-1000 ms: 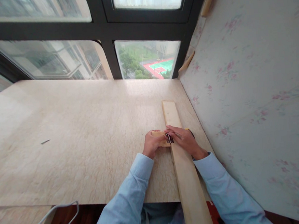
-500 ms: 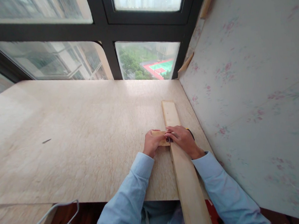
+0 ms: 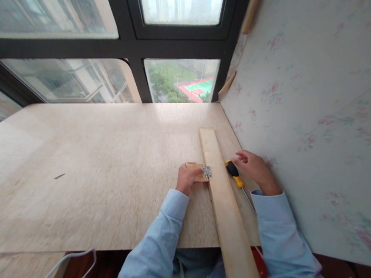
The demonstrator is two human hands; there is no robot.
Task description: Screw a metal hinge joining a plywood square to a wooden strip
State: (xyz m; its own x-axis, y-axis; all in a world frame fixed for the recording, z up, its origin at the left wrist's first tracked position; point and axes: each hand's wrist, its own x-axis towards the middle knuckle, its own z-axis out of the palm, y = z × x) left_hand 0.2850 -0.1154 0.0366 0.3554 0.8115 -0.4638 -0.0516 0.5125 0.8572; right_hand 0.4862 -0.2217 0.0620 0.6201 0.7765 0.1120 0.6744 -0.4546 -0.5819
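My left hand (image 3: 186, 178) is closed on a small wooden block (image 3: 201, 177), which butts against the left edge of a long wooden board (image 3: 217, 171). A silver hinge (image 3: 207, 171) lies flat across the joint between block and board. To the right of the board, a screwdriver (image 3: 238, 180) with a black and yellow handle rests on the tabletop, its shaft pointing toward me. My right hand (image 3: 254, 169) hovers at the handle end with thumb and fingers slightly apart. Whether the thumb touches the handle I cannot tell.
The long board overhangs the near edge of the marble-patterned tabletop (image 3: 110, 172). A floral-papered wall (image 3: 317, 113) rises close on the right. A thin dark sliver (image 3: 59, 176) lies to the left. A white cable (image 3: 54, 274) hangs at lower left, and windows stand behind.
My right hand has left the hinge and moved right, to the screwdriver, uncovering the hinge and the screwdriver handle. My left hand still holds the wooden block.
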